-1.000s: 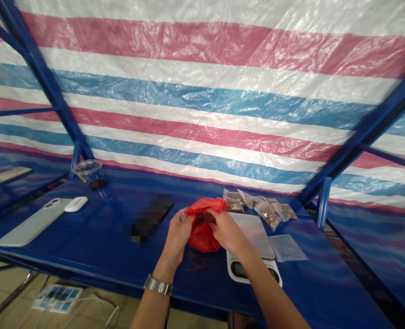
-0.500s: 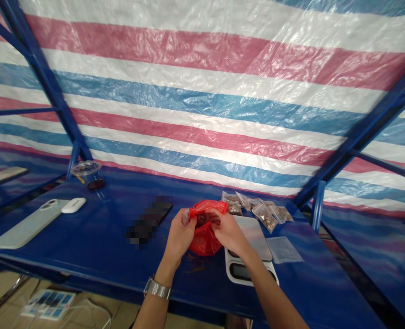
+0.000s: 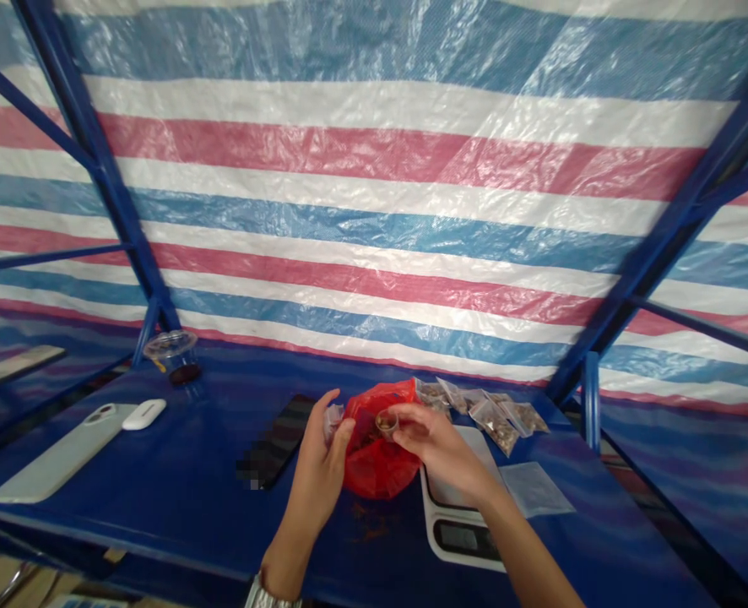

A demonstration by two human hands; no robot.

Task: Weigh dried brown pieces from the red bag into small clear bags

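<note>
A red plastic bag (image 3: 383,473) stands on the blue table with its mouth wide, and dark brown loose material shows inside. Over its right side, my right hand (image 3: 434,443) pinches a small clear cup (image 3: 387,424) that has some brown matter in it. My left hand (image 3: 323,464) is at the bag's left edge, with a crumpled bit of clear plastic (image 3: 333,420) between thumb and fingers; its exact kind is unclear. Partly under my right forearm lies a white kitchen scale (image 3: 441,515) with a small display.
Several small zip bags of brown bits (image 3: 497,422) lie behind the scale; a flat clear zip bag (image 3: 537,488) is to its right. Leftward are a dark phone (image 3: 285,439), a pale phone (image 3: 63,456), a white earbud case (image 3: 144,414) and a lidded plastic cup (image 3: 175,355).
My hands have moved apart at the bag's mouth. The small cup now shows in my right hand above the bag. The camera view has tilted upward.
</note>
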